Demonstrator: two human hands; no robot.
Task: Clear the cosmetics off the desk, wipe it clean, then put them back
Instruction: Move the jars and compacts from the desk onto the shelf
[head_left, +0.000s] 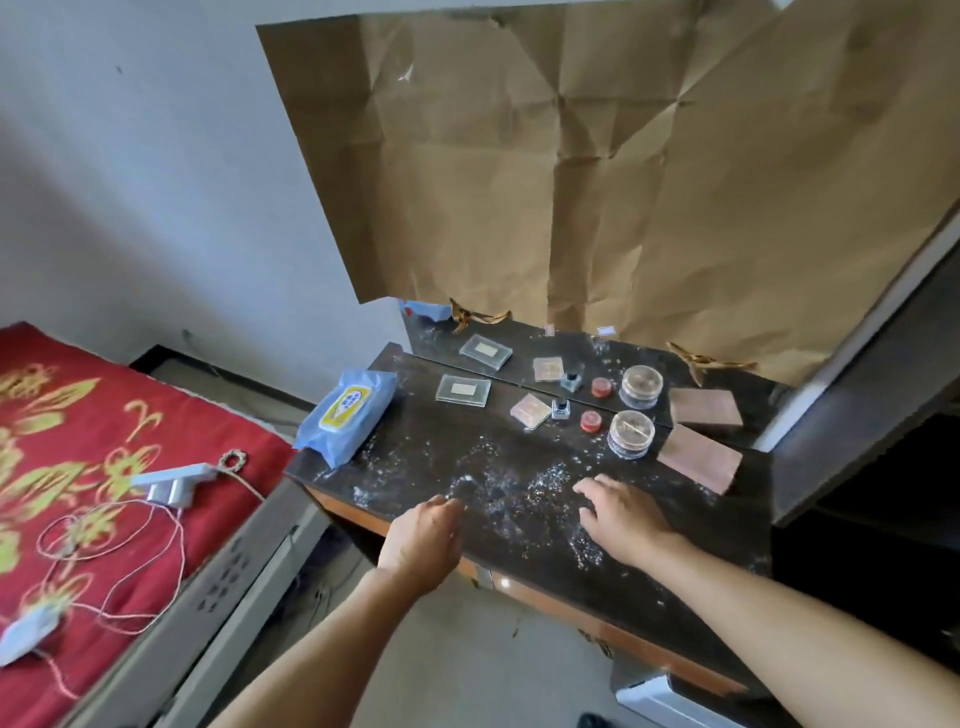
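Your right hand (623, 514) lies palm down on the dark table (441, 457), near its front edge. Its fingers are spread flat and its grip is released, with nothing in it. Your left hand (426, 535) hangs over the front edge, just left of the other. Its fingers are loosely bent with the back of the hand toward you, and its grip is slack, with nothing showing in it. White specks are scattered over the tabletop, thickest between and ahead of your hands.

The cosmetics stand in a row along the back of the table, well apart from both hands. From left to right they are a clear flat case (462, 389), a pink compact (530, 410), a small bottle (561, 408) just beside it, a red jar (591, 421), a clear round jar (630, 434) and a brown palette (698, 460). A blue wipes pack (345, 415) lies at the table's left end.

Behind the row, a mirror (649, 358) repeats each item, and creased brown paper (519, 182) covers most of the glass. To your left, a bed (78, 415) with a red patterned cover carries a white power strip (176, 480) and loose cords.
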